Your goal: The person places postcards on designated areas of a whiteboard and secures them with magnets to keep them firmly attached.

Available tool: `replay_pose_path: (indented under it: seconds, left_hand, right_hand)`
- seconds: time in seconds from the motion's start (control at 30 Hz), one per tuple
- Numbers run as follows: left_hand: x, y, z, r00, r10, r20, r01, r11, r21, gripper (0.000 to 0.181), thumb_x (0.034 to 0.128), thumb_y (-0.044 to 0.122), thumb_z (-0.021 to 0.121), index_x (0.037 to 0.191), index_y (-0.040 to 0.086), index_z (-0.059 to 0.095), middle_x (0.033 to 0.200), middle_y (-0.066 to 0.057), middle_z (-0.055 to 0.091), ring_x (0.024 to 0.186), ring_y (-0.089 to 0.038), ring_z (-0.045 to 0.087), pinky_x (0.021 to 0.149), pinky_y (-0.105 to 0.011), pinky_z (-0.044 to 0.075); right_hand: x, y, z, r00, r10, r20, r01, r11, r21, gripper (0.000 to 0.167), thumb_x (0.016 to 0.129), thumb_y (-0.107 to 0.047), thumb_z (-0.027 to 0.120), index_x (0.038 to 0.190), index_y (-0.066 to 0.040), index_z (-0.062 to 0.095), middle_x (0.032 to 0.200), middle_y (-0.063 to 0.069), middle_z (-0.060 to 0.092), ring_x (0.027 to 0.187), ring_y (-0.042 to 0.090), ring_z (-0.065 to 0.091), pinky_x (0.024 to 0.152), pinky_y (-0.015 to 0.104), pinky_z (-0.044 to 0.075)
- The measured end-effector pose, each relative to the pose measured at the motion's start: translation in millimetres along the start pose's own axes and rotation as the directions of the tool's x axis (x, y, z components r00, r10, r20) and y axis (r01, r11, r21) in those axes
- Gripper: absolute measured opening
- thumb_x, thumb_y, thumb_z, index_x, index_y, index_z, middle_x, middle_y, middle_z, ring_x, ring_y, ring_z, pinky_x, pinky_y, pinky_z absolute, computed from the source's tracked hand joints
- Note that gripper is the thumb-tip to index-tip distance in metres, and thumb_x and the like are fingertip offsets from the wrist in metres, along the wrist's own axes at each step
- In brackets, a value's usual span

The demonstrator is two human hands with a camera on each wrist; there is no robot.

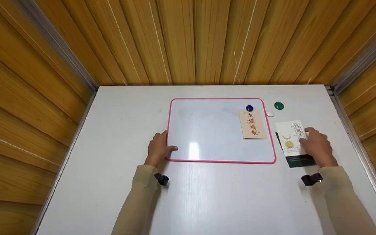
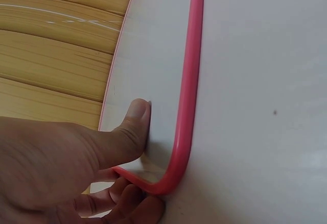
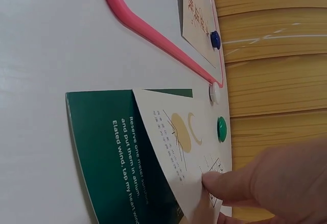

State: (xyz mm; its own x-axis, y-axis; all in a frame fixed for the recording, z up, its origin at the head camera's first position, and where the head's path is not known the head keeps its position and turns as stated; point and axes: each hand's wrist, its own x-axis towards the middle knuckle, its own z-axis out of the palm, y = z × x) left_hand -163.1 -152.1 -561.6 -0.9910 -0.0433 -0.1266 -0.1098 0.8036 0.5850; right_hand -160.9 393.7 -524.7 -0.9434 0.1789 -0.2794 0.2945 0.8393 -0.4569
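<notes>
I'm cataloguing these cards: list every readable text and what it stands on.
"水逆退散": peach card with blue magnet.
"认真生": white card; text may continue under the right hand.
"Reserve one meter sunshine and put them in atrium. Elated wind, tap my heart wind…": green card; ending cut off.
White card's small print: too small to read.

- A glossy white tabletop (image 1: 227, 202), marked by a small dark speck (image 2: 275, 113)
- A back wall (image 1: 207, 42) of yellow-brown wood-grain slats, crossed by thin pale streaks
- A left wall (image 1: 21, 107) and a right wall (image 1: 375, 98) of similar slats
- Grey metal strips (image 1: 57, 42) at both back corners
</notes>
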Motion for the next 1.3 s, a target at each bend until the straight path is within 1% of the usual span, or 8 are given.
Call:
replay_pose_path:
  seconds: [0.1, 0.17, 0.27, 0.63, 0.7, 0.83, 0.97, 1.3]
  left_hand:
    - [0.1, 0.4, -0.1, 1.0, -0.003, 0.005, 0.003, 1.0, 0.001, 0.083, 0.0774, 0.023, 0.092, 0.148, 0.003, 0.053, 0.114, -0.018, 0.063, 0.102, -0.033, 0.062, 0.094, -0.051, 0.05]
    - [-0.1, 0.5, -0.2, 1.0, -0.003, 0.008, 0.003, 1.0, 0.003, 0.082, 0.0776, 0.023, 0.092, 0.147, 0.003, 0.053, 0.113, -0.018, 0.062, 0.101, -0.032, 0.061, 0.093, -0.051, 0.051]
    - [-0.4, 0.8, -0.6, 1.0, 0.001, 0.007, -0.001, 1.0, 0.009, 0.082, 0.0777, 0.023, 0.092, 0.147, 0.002, 0.053, 0.113, -0.018, 0.062, 0.1, -0.033, 0.061, 0.093, -0.051, 0.051]
    - [-0.7, -0.7, 0.8, 1.0, 0.009, 0.003, -0.009, 1.0, 0.005, 0.079, 0.0781, 0.022, 0.091, 0.146, 0.004, 0.056, 0.113, -0.017, 0.063, 0.102, -0.033, 0.062, 0.093, -0.052, 0.05]
    - [-0.6, -0.9, 1.0, 1.0, 0.007, 0.005, -0.007, 1.0, 0.001, 0.079, 0.0782, 0.022, 0.091, 0.146, 0.004, 0.055, 0.113, -0.017, 0.063, 0.102, -0.033, 0.062, 0.093, -0.052, 0.05]
    - [-0.3, -1.9, 1.2, 1.0, 0.006, 0.009, -0.006, 1.0, 0.014, 0.083, 0.0781, 0.025, 0.091, 0.148, 0.003, 0.052, 0.113, -0.018, 0.062, 0.099, -0.032, 0.061, 0.091, -0.051, 0.051]
    - [-0.5, -2.1, 0.7, 1.0, 0.008, 0.013, -0.008, 1.0, 0.026, 0.086, 0.0782, 0.026, 0.091, 0.15, 0.001, 0.05, 0.113, -0.018, 0.062, 0.098, -0.032, 0.061, 0.09, -0.05, 0.051]
    - [-0.1, 0.1, -2.0, 1.0, 0.013, 0.019, -0.014, 0.999, 0.032, 0.087, 0.0787, 0.027, 0.091, 0.15, 0.0, 0.049, 0.118, -0.021, 0.062, 0.105, -0.035, 0.062, 0.093, -0.052, 0.05]
  right_hand:
    - [-1.4, -0.3, -2.6, 1.0, -0.004, -0.013, 0.004, 1.0, -0.003, 0.054, 0.104, -0.01, 0.049, 0.15, 0.012, 0.034, 0.129, 0.043, 0.05, 0.093, 0.046, 0.056, 0.073, 0.05, 0.046]
    - [-2.6, -0.3, -4.2, 0.999, -0.019, -0.029, 0.018, 1.0, -0.009, 0.051, 0.104, -0.008, 0.049, 0.149, 0.012, 0.037, 0.124, 0.041, 0.054, 0.089, 0.043, 0.058, 0.069, 0.045, 0.045]
    - [-4.4, -1.0, -6.0, 0.998, -0.034, -0.046, 0.033, 0.999, -0.007, 0.049, 0.103, -0.007, 0.051, 0.147, 0.012, 0.04, 0.121, 0.04, 0.057, 0.087, 0.042, 0.059, 0.066, 0.042, 0.044]
    - [-6.6, -2.7, -9.0, 0.993, -0.079, -0.082, 0.083, 0.996, 0.042, 0.046, 0.103, -0.005, 0.053, 0.146, 0.01, 0.045, 0.119, 0.039, 0.059, 0.093, 0.044, 0.06, 0.073, 0.046, 0.047]
    - [-6.6, -2.5, -9.6, 0.99, -0.095, -0.1, 0.1, 0.994, 0.045, 0.045, 0.103, -0.004, 0.054, 0.145, 0.009, 0.046, 0.119, 0.038, 0.059, 0.093, 0.044, 0.06, 0.072, 0.044, 0.047]
    - [-6.8, -2.0, -10.7, 0.979, -0.141, -0.15, 0.148, 0.989, 0.03, 0.043, 0.101, -0.002, 0.055, 0.143, 0.009, 0.049, 0.115, 0.038, 0.061, 0.089, 0.043, 0.061, 0.065, 0.038, 0.047]
    - [-6.5, -1.5, -11.7, 0.973, -0.154, -0.169, 0.161, 0.987, 0.027, 0.043, 0.102, -0.002, 0.055, 0.142, 0.009, 0.05, 0.115, 0.038, 0.06, 0.087, 0.043, 0.06, 0.061, 0.035, 0.046]
    - [-8.5, -4.5, -13.7, 0.971, -0.157, -0.18, 0.164, 0.986, 0.026, 0.044, 0.103, -0.003, 0.054, 0.145, 0.008, 0.048, 0.119, 0.039, 0.058, 0.092, 0.047, 0.059, 0.067, 0.042, 0.049]
